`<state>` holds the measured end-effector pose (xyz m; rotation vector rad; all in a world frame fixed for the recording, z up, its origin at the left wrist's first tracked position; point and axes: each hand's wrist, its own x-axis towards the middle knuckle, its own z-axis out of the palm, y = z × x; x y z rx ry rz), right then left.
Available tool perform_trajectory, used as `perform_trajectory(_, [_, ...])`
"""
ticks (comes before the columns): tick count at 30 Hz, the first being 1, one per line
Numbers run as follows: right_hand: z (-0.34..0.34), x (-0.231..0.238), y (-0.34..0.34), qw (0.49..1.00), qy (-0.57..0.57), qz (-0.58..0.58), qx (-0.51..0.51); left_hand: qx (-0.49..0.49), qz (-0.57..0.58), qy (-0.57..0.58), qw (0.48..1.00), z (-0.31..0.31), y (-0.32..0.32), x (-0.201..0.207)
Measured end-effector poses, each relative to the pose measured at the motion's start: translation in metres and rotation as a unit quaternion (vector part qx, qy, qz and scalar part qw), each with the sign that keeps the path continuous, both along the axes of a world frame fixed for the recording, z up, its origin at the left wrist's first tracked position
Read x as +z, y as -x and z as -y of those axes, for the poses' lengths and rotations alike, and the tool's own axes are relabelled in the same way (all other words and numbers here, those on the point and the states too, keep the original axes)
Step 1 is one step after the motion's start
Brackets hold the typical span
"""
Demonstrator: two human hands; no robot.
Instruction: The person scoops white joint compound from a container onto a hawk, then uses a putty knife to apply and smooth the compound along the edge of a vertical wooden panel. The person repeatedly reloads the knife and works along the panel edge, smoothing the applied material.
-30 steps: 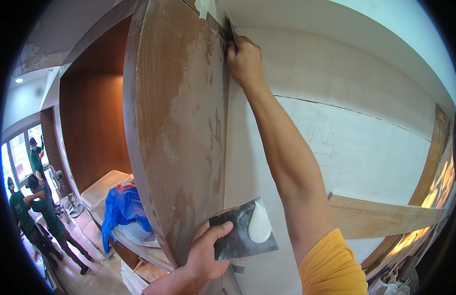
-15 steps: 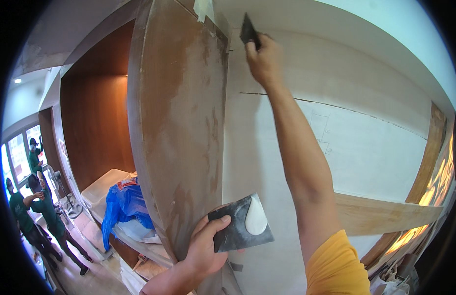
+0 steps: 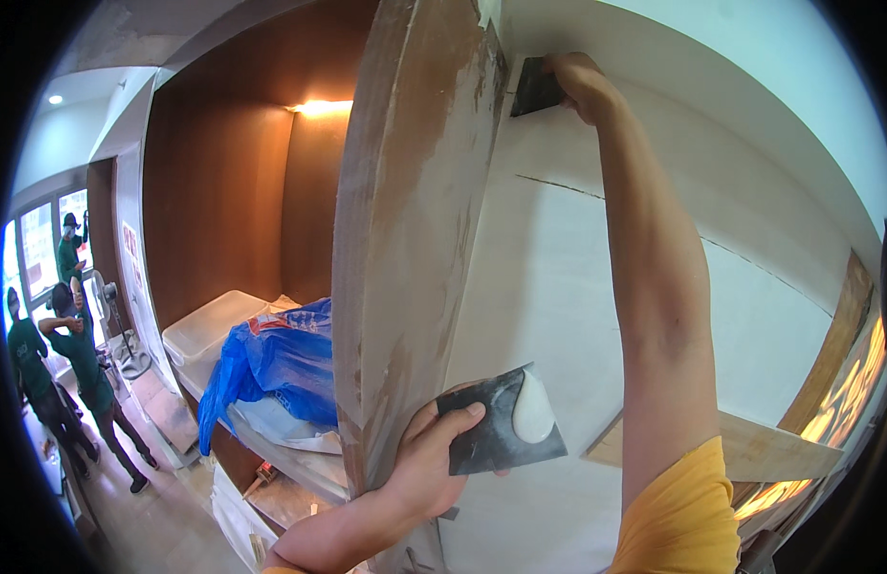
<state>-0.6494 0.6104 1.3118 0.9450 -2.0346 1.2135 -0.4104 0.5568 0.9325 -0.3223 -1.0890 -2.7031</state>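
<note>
My left hand (image 3: 426, 467) grips a dark square putty plate (image 3: 481, 429), thumb on top and fingers beneath. A rounded blob of white putty (image 3: 532, 409) lies on the plate's right part. High above, my right hand (image 3: 579, 84) is closed on a dark, flat putty spreader (image 3: 536, 90). The spreader's blade is at the pale wall (image 3: 548, 277), close to the inner corner beside the upright panel (image 3: 415, 191); whether it touches cannot be told. Brown and whitish patches mark that panel.
Left of the panel opens a brown cabinet (image 3: 214, 191) with a lit strip. A blue plastic bag (image 3: 281, 364) and a translucent bin (image 3: 209, 330) sit on its shelf. A wooden board (image 3: 759, 445) crosses the wall at lower right. Several people (image 3: 85, 354) stand far left near a fan (image 3: 109, 292).
The view has shifted, so the panel and cabinet appear farther right. My right hand has turned the spreader from pointing upward to lying sideways toward the corner. My left hand still holds the plate.
</note>
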Motion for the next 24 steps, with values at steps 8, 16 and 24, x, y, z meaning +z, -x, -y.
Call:
perform_trajectory(8, [0.018,0.005,-0.004,1.000,-0.017,-0.003,-0.001,0.001,0.017,-0.012,1.000,0.000,-0.001,0.003])
perform_trajectory(16, [0.028,0.020,0.010,0.999,-0.005,-0.012,0.033,-0.030,-0.016,-0.008,0.999,0.003,0.001,-0.001])
perform_trajectory(24, [0.020,0.011,-0.025,0.998,-0.032,-0.025,0.044,-0.013,-0.017,-0.009,1.000,0.001,0.000,0.001])
